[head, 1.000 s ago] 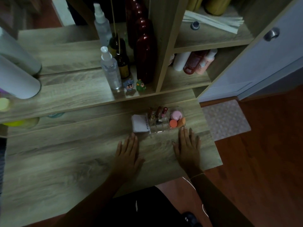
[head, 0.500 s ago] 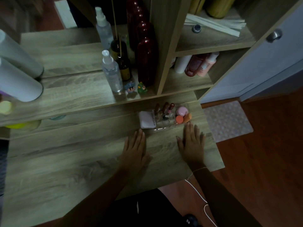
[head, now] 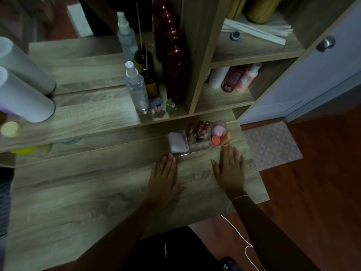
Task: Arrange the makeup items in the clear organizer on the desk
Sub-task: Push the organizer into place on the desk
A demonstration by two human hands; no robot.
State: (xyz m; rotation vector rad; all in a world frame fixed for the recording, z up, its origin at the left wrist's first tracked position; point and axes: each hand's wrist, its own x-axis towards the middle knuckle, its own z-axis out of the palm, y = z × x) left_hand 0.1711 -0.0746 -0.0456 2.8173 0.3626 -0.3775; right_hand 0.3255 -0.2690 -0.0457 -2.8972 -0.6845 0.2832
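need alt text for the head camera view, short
Two bare hands, left hand and right hand, lie flat and empty on a wood-grain desk, just in front of a clear plastic organizer. It holds a white pouch, upright lipsticks and pink and orange sponges.

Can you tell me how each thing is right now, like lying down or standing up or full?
Left hand: flat on desk, empty.
Right hand: flat, empty, fingertips near organizer.
Clear organizer: filled.
White pouch: in left compartment.
Nail polish bottles: upright, middle.
Orange sponge: right compartment.
Spray bottle: upright, capped.
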